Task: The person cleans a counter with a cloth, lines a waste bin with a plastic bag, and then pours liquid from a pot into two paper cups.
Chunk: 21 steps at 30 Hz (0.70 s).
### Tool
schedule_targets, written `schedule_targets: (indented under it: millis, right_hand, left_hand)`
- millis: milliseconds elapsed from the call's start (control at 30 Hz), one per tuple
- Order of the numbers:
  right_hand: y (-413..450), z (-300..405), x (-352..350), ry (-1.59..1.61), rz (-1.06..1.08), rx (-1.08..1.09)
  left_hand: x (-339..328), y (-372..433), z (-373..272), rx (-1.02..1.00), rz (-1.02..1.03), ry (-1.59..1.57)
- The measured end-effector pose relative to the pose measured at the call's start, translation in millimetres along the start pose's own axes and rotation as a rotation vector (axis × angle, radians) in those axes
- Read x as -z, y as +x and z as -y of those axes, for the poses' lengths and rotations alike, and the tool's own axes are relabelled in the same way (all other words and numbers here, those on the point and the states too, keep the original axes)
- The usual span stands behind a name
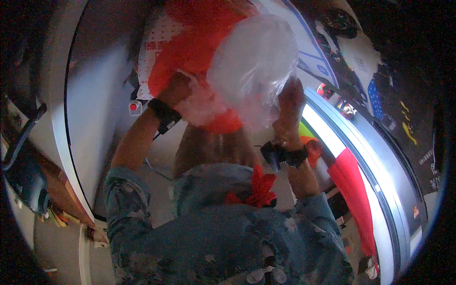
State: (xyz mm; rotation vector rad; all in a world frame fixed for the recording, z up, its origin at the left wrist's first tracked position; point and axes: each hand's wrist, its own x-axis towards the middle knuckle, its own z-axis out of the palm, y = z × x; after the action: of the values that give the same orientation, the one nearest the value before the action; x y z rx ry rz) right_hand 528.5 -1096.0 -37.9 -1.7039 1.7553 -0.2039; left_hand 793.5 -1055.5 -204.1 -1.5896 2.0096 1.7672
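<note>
Both hands are raised at a puffed-up translucent plastic bag (pixel 253 60). My left hand (pixel 176 87) grips the bag's crumpled lower left part, its fingers partly hidden by the film. On the right side of the bag, my right hand (pixel 292 103) grips its edge with bent fingers. A bright red piece of soft material (pixel 192 42), fabric or plastic, lies behind and under the bag. Its lower end shows below the bag, above my legs. A dark band with a small device sits on each wrist.
A white bag with red printing (pixel 146 76) lies at the upper left, near a small clear container with a red spot (pixel 134 107). A silvery metal rail (pixel 356 149) curves down the right, with red cloth (pixel 351 199) beside it. A red bow-like piece (pixel 263 187) is at my lap.
</note>
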Motion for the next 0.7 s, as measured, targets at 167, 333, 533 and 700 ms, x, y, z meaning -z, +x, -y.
schedule_targets:
  millis: [167,333,533,700]
  right_hand:
    - [-16,-23,-6,1.262,0.075,-0.220]
    - [-28,-100,-29,0.330,0.254,0.103]
    - [-6,-20,-23,1.800,0.310,-0.744]
    - [-6,-15,-21,1.680,0.264,-0.624]
  left_hand:
    - [-32,20,-9,-0.007,0.167,0.091]
    - [-31,-5,-13,-0.068,-0.001,0.033]
    - [-24,-67,-29,-0.201,-0.447,0.180]
    - [44,-102,-124,0.270,-0.030,0.356]
